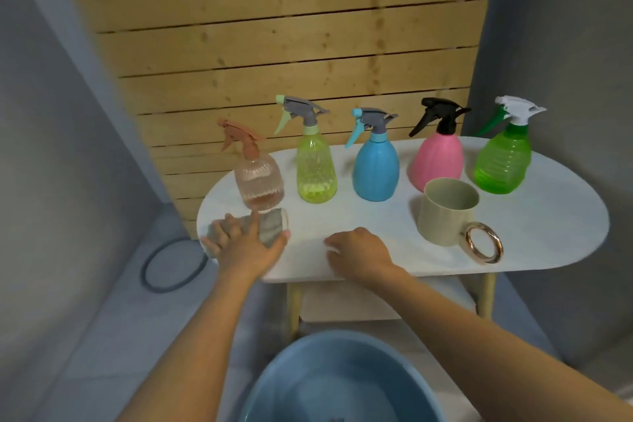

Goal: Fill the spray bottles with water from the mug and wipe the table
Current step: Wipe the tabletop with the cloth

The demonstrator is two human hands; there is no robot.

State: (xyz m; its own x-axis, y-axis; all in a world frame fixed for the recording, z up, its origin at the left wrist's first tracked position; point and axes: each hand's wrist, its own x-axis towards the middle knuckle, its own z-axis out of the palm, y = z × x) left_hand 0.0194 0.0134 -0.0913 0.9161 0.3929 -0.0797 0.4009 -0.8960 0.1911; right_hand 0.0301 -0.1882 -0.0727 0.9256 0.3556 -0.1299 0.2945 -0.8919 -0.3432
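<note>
Head view: left hand [245, 243], fingers [254, 221] spread flat on the grey cloth [270, 228], just in front of the peach bottle [258, 181] at the desk [548, 216] edge. Right hand [359, 248], fingers loosely curled, holding nothing, right of the cloth. Mug [448, 212] farther right; 5 bottles capped. Best pressed flat, wiped toward the mug, clear of bottles.

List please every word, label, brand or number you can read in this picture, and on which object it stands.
None: no readable text shows anywhere.
The five spray bottles, from the clear pink bottle to the green bottle, carry no visible labels.
The mug is plain.
</note>
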